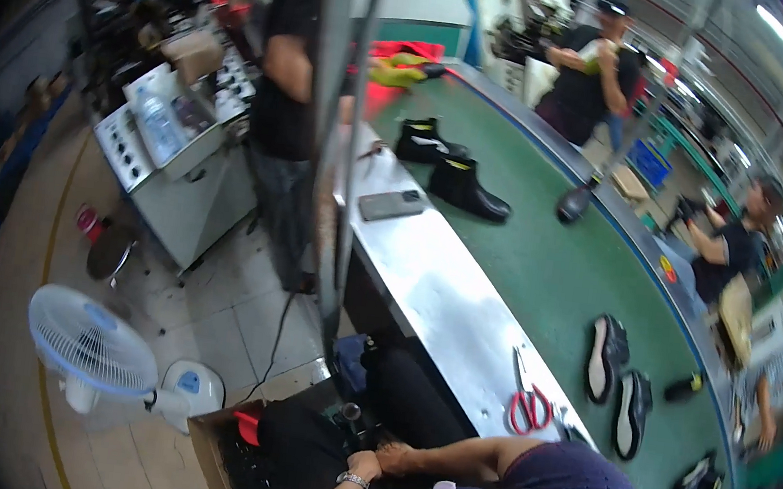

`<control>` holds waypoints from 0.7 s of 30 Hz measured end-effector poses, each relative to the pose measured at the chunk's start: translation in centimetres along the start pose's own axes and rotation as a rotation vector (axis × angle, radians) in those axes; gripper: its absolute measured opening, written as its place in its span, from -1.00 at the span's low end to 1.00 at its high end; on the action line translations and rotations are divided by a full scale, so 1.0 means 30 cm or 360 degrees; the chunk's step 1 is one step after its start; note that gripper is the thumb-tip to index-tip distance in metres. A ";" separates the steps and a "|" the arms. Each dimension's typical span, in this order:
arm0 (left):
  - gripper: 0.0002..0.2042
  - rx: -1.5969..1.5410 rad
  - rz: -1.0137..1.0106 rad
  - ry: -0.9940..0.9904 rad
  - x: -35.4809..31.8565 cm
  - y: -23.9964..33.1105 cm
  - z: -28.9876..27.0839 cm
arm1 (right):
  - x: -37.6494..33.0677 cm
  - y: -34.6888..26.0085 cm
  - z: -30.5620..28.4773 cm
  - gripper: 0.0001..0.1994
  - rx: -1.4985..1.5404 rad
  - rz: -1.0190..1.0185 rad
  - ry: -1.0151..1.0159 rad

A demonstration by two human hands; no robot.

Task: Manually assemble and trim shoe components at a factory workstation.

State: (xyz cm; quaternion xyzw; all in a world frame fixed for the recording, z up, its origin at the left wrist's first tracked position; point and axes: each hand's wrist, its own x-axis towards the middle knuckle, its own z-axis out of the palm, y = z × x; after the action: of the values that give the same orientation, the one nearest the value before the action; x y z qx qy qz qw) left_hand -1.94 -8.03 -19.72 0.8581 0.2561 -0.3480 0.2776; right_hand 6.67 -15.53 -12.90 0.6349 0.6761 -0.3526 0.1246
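My left hand (366, 463), with a metal watch at its wrist, and my right hand (395, 458) meet low in front of me with fingers closed. Between and below them is dark material, too blurred and shadowed to name. A small round-topped piece (350, 412) rises just beyond my fingers. Dark cloth (294, 438) and a red item (246, 427) lie close to my left hand, by a cardboard box (210, 462). On the metal bench edge (449, 291) to my right rest red-handled scissors (530, 410) and, farther off, a phone (391, 205).
A green conveyor (525, 271) carries black ankle boots (467, 190), a pair of shoes (629, 416) and other footwear. A metal post (350, 142) stands ahead. A white fan (96, 345) and a control cabinet (186, 205) are at left. Several co-workers (587, 83) are around the line.
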 end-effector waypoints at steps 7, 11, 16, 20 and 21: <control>-0.79 0.0298 0.0144 -0.0259 -0.112 0.048 -0.197 | 0.016 0.016 0.124 -0.61 0.0177 0.0004 0.0462; -0.76 0.0353 0.0117 -0.0351 -0.055 -0.029 -0.155 | 0.070 0.023 0.165 -0.70 -0.0077 -0.0394 0.0970; -0.81 0.0313 0.0115 -0.0302 -0.046 0.022 -0.204 | 0.112 0.077 0.206 -0.74 0.0188 -0.0368 0.1127; -0.79 0.0461 0.0171 -0.0212 -0.063 0.012 -0.176 | 0.079 0.042 0.205 -0.75 -0.0193 -0.0339 0.1490; -0.79 0.0470 0.0172 -0.0182 -0.084 0.015 -0.181 | 0.073 0.038 0.193 -0.76 -0.0101 -0.0308 0.1410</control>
State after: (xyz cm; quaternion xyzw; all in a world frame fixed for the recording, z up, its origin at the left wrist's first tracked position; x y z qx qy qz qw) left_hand -0.75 -5.43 -14.44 0.8809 0.1394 -0.4146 0.1807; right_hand 5.77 -17.57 -18.79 0.6544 0.7309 -0.0359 -0.1907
